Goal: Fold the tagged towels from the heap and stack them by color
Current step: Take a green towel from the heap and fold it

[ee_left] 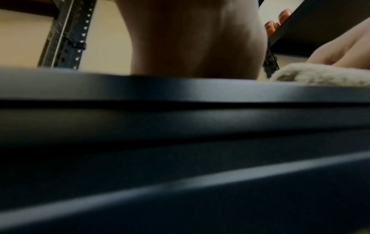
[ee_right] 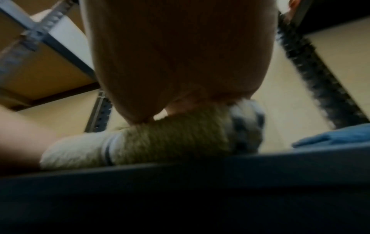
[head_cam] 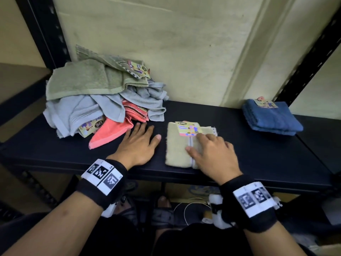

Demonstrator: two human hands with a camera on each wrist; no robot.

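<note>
One folded beige towel (head_cam: pixel 180 145) lies flat near the front edge of a dark metal shelf (head_cam: pixel 239 145), its long axis running front to back. A paper tag (head_cam: pixel 188 128) sits at its far end, pointing toward the wall. The right hand (head_cam: pixel 212 154) rests on the towel's right half, fingers bent and pressing down; whether they pinch the cloth cannot be told. In the right wrist view the palm (ee_right: pixel 180 55) bears on the towel (ee_right: pixel 170 139). The left hand (head_cam: pixel 138 145) lies flat on the bare shelf just left of the towel, fingers straight and spread, holding nothing.

Further left, a loose heap (head_cam: pixel 92 93) of green, grey and coral towels stands against the wall, one coral corner (head_cam: pixel 108 133) reaching toward the left hand. At the far right a folded blue towel stack (head_cam: pixel 271 117) with a tag on top sits well apart. Behind is a pale painted wall (head_cam: pixel 184 43), with black perforated uprights (head_cam: pixel 310 58) on both sides.
</note>
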